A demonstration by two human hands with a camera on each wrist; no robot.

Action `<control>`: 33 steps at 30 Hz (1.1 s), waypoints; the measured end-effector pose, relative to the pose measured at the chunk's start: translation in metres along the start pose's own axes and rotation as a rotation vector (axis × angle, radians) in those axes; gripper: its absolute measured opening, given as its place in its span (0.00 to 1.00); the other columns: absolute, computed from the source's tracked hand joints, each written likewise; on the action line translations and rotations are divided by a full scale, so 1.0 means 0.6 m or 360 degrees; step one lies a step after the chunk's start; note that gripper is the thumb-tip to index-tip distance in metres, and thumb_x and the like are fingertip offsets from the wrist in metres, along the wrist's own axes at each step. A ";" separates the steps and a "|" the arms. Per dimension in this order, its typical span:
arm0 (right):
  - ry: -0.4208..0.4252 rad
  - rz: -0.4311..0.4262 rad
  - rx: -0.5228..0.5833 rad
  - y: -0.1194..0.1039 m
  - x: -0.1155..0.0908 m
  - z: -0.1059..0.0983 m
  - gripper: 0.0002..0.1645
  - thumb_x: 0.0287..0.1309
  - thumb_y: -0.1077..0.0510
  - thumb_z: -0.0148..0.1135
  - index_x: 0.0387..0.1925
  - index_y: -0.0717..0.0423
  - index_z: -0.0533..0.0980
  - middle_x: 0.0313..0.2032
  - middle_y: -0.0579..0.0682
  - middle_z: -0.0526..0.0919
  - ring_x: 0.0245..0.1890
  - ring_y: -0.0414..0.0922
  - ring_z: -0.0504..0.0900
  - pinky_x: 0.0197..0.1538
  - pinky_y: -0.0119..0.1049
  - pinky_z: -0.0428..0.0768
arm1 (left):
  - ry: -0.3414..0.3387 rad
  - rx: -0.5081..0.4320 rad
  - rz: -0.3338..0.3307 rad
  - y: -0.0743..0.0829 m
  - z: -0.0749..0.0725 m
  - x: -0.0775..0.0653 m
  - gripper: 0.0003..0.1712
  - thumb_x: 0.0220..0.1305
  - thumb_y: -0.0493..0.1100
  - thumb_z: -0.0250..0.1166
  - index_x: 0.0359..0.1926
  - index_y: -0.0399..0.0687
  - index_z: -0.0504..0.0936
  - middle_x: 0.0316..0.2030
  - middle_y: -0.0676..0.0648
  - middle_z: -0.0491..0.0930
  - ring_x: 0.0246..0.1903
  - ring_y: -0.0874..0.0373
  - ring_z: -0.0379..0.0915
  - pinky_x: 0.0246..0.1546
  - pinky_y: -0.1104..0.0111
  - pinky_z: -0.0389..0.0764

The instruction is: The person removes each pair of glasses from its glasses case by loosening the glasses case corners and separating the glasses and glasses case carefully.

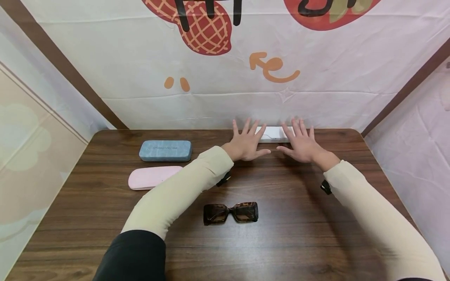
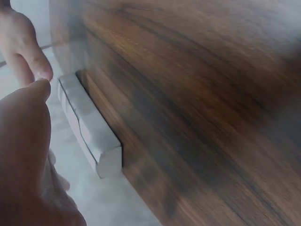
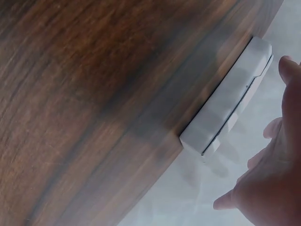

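Observation:
A slim white box (image 1: 275, 135) lies at the far edge of the table, against the cloth backdrop. Over its left end my left hand (image 1: 246, 143) is held with the fingers spread and straight. My right hand (image 1: 301, 143) is spread the same way over its right end, thumbs pointing toward each other. In the left wrist view the white box (image 2: 89, 120) shows a thin seam along its side, apart from the hand. The right wrist view has the white box (image 3: 228, 99) beside the straight fingers, with nothing gripped.
Tortoiseshell sunglasses (image 1: 231, 213) lie folded near the middle of the brown wooden table (image 1: 281, 242). At the left are a blue glasses case (image 1: 165, 151) and a pink glasses case (image 1: 151, 177), the pink one partly behind the left sleeve. A printed cloth (image 1: 218, 105) hangs behind the table.

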State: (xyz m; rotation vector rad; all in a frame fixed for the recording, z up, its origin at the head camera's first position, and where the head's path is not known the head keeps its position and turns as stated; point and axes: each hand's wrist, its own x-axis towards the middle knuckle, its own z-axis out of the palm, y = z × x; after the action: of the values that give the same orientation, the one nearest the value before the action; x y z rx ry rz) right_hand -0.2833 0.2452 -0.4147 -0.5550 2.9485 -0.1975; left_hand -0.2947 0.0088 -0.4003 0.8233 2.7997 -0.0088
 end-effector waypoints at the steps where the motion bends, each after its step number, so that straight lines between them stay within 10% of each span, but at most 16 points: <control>1: -0.0002 -0.0007 -0.0005 -0.002 -0.001 0.000 0.53 0.73 0.34 0.50 0.82 0.56 0.39 0.78 0.69 0.29 0.76 0.68 0.26 0.67 0.77 0.33 | 0.0004 0.0007 -0.0003 -0.002 0.002 -0.003 0.52 0.72 0.76 0.41 0.82 0.57 0.33 0.81 0.44 0.29 0.78 0.41 0.19 0.66 0.31 0.22; 33: -0.0051 -0.0249 -0.0054 -0.084 -0.036 -0.019 0.54 0.72 0.34 0.53 0.82 0.55 0.40 0.79 0.65 0.30 0.78 0.63 0.27 0.69 0.74 0.32 | -0.0016 0.0017 0.0029 -0.056 0.004 -0.100 0.54 0.71 0.76 0.45 0.82 0.55 0.34 0.81 0.43 0.31 0.79 0.41 0.23 0.64 0.27 0.26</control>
State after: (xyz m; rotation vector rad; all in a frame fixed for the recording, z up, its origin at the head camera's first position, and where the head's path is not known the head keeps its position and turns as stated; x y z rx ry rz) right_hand -0.2477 0.2078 -0.3935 -0.7868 2.8832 -0.1529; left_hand -0.2628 -0.0518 -0.3917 0.8488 2.7852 -0.0246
